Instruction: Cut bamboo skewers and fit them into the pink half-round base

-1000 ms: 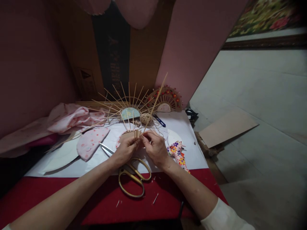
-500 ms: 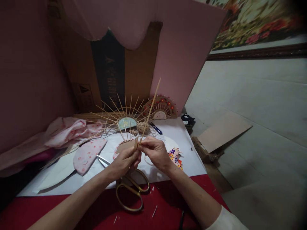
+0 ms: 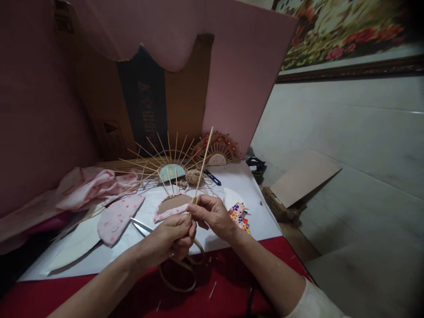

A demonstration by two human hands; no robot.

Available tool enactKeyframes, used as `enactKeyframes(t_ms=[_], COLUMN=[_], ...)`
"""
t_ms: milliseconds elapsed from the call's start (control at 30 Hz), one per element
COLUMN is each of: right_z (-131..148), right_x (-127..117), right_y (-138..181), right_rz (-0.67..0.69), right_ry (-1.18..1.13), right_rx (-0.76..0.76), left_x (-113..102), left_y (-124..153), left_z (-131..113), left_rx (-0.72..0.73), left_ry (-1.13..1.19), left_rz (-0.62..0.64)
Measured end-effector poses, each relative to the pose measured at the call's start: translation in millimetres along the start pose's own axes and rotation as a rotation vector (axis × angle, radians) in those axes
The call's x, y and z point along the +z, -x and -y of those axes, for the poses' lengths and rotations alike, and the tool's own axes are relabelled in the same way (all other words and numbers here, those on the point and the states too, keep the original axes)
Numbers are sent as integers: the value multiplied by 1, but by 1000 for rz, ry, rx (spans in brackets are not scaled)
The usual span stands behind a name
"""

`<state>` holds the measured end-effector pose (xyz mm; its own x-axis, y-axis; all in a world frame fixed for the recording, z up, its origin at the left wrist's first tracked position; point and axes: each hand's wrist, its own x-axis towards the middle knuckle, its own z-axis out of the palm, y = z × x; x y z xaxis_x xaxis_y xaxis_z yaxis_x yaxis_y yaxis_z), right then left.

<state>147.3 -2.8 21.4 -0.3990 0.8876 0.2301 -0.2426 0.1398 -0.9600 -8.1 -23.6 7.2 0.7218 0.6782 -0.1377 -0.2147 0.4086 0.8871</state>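
Note:
A long thin bamboo stick (image 3: 204, 163) slants up from between my hands, and short pieces beside its lower part are mostly hidden by fingers. My right hand (image 3: 213, 216) pinches it between thumb and fingers. Just below, my left hand (image 3: 179, 236) is closed with its thumb and forefinger at the stick's lower end. Behind them lies a cardboard half-circle (image 3: 174, 203) edged in pink dotted fabric, with a few short sticks standing from its curved top. Under my left hand are scissors (image 3: 179, 289), their blades pointing left.
A half-circle with radiating sticks (image 3: 172, 171), a twine ball (image 3: 194, 177), a blue cutter (image 3: 212, 177) and a finished fan shape (image 3: 217, 159) are at the back. Pink dotted pieces (image 3: 121, 216) lie left, flowered fabric (image 3: 239, 216) right. A cardboard box (image 3: 188, 101) stands behind.
The long stick's tip has come lower, and my right hand now covers the short pieces that stood up from my left hand. My left hand has dropped slightly. The view has shifted a little.

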Motion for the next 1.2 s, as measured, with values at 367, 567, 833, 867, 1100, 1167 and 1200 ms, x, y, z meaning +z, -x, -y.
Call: enactKeyframes(t_ms=[367, 567, 833, 867, 1100, 1167, 1200], right_z=[-1, -4, -10, -11, -10, -10, -10], right_x=[-26, -42, -44, -44, -43, -43, -43], right_y=[-4, -8, -9, -9, -8, -7, -7], right_rz=[-119, -201, -194, -197, -210, -215, -214], right_ry=[-176, -227, -152, -139, -18, -40, -54], right_rx=[146, 171, 111, 97, 36, 56, 68], left_x=[4, 2, 5, 6, 6, 6, 6], left_y=[-3, -5, -5, -5, -5, -6, -5], left_z=[-2, -2, -2, -1, 1, 1, 0], left_rx=[-106, -158, -144, -140, -117, -108, -106], left_ry=[167, 214, 148, 135, 108, 116, 120], left_rz=[171, 123, 33, 22, 43, 71, 83])
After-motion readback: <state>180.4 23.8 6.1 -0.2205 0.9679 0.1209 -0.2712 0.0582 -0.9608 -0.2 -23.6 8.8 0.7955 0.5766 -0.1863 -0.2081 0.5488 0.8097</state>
